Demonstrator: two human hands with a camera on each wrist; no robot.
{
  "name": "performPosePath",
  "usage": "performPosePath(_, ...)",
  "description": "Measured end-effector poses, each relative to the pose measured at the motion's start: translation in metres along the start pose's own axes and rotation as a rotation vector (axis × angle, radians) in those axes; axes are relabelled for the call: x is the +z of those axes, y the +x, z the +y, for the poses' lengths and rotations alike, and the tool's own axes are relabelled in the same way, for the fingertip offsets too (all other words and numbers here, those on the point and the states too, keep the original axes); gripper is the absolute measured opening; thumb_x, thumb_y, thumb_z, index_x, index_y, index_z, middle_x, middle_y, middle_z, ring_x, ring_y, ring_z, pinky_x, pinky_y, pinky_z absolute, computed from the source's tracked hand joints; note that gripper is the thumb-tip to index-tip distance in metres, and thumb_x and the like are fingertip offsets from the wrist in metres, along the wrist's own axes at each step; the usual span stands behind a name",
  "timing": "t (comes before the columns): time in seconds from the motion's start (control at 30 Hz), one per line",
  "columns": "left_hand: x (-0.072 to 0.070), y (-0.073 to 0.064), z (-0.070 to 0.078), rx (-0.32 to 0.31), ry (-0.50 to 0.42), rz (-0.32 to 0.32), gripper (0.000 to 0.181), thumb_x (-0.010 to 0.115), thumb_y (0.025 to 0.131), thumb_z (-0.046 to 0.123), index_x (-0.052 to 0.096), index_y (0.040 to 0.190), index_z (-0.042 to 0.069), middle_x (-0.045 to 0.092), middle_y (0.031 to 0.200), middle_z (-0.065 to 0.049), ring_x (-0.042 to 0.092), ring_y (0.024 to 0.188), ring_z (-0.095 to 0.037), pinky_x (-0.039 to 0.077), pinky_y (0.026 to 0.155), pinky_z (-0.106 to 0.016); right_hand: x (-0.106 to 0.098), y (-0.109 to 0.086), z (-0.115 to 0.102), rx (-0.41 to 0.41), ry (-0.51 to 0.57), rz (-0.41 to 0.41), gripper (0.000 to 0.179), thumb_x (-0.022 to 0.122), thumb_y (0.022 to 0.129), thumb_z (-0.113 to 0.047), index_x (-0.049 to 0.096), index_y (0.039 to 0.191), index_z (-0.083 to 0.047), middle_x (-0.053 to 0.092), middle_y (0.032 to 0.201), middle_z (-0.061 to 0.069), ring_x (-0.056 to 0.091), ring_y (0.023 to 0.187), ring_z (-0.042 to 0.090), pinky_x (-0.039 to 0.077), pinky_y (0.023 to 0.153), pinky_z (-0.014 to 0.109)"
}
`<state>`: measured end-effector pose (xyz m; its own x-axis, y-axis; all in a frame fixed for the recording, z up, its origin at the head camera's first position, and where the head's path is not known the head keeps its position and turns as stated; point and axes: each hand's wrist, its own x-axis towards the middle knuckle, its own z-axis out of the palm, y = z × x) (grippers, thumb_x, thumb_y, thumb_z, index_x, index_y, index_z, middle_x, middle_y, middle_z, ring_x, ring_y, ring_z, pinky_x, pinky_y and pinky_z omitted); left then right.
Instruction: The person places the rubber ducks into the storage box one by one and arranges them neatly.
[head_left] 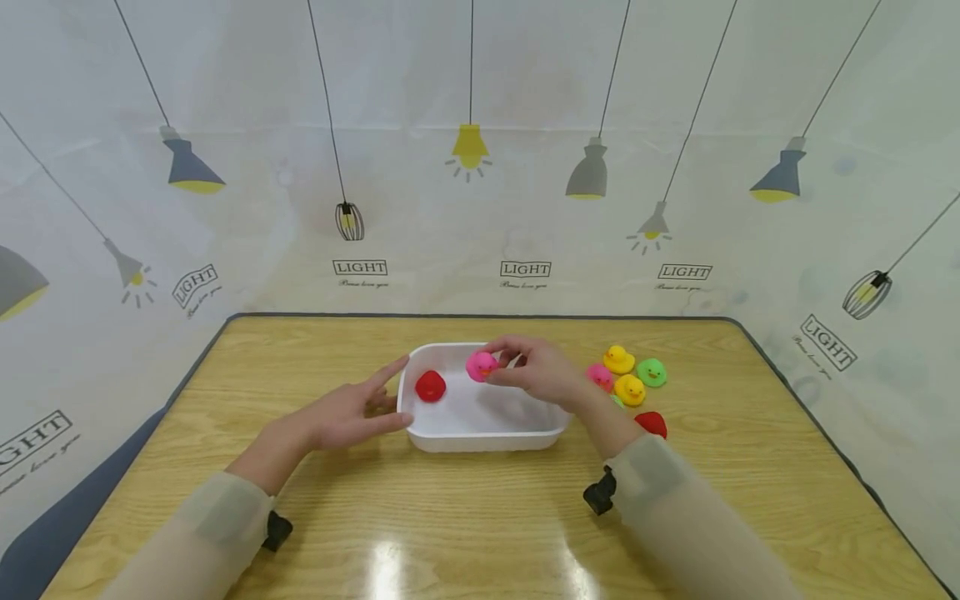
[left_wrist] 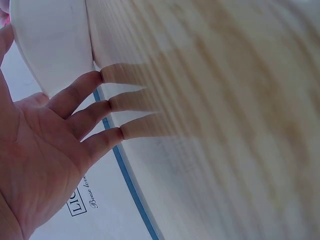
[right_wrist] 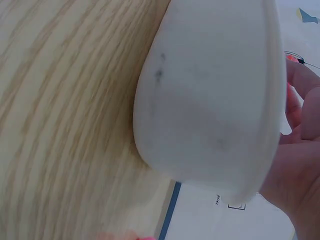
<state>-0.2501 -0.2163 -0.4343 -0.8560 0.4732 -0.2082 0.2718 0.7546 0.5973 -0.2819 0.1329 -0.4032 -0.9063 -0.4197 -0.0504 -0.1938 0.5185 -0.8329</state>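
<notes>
A white plastic tub (head_left: 487, 440) stands on the wooden table, with a red rubber duck (head_left: 431, 386) at its left end inside. Over the tub my right hand (head_left: 542, 371) pinches a pink rubber duck (head_left: 482, 365) between thumb and fingers. That hand shows in the right wrist view past the tub's wall (right_wrist: 210, 95), which covers most of the held duck. My left hand (head_left: 348, 415) rests against the tub's left end, thumb and index finger spread along the rim. In the left wrist view its other fingers (left_wrist: 75, 92) extend loosely and touch the table.
Right of the tub is a loose group of rubber ducks: yellow ones (head_left: 618, 360), a green one (head_left: 652, 372), a pink one (head_left: 599, 377) and a red one (head_left: 651, 424), partly behind my right forearm. A lamp-patterned sheet (head_left: 480, 283) rises behind the table.
</notes>
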Motion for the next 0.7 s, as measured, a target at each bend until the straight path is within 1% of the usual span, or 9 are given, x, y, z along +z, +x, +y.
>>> performPosePath(0.27, -0.001, 0.0, 0.001, -0.01, -0.003, -0.008, 0.1, 0.061, 0.1, 0.074, 0.007, 0.177, 0.041, 0.062, 0.161, -0.012, 0.052, 0.153, -0.048, 0.038, 0.123, -0.076, 0.018, 0.016, -0.005, 0.032, 0.002, 0.0, 0.033, 0.084, 0.097, -0.023, 0.078, 0.129, -0.028, 0.069, 0.113, 0.004, 0.06, 0.1, 0.025, 0.049, 0.078, 0.032)
performPosePath(0.33, -0.001, 0.0, 0.0, -0.012, -0.007, -0.009, 0.099, 0.061, 0.1, 0.075, 0.007, 0.177, 0.042, 0.061, 0.161, -0.012, 0.052, 0.153, -0.048, 0.038, 0.123, -0.077, 0.022, 0.02, -0.005, 0.028, 0.001, -0.005, 0.033, 0.084, 0.097, -0.023, 0.079, 0.129, -0.028, 0.069, 0.113, 0.004, 0.06, 0.101, 0.024, 0.05, 0.079, 0.031)
performPosePath(0.53, 0.0, 0.001, -0.001, 0.0, -0.002, -0.008, 0.098, 0.06, 0.101, 0.075, 0.007, 0.177, 0.043, 0.061, 0.162, -0.012, 0.053, 0.153, -0.048, 0.038, 0.123, -0.077, 0.031, 0.03, -0.001, 0.014, 0.029, -0.008, 0.033, 0.082, 0.098, -0.019, 0.079, 0.13, -0.025, 0.069, 0.114, 0.006, 0.06, 0.104, 0.024, 0.051, 0.082, 0.03)
performPosePath(0.7, 0.0, 0.0, -0.002, 0.002, 0.0, -0.005, 0.098, 0.061, 0.101, 0.075, 0.007, 0.177, 0.042, 0.061, 0.162, -0.011, 0.052, 0.153, -0.048, 0.037, 0.124, -0.077, 0.037, 0.033, 0.005, 0.044, 0.026, -0.017, 0.036, 0.081, 0.098, -0.017, 0.078, 0.133, -0.026, 0.068, 0.114, 0.006, 0.06, 0.104, 0.023, 0.052, 0.083, 0.029)
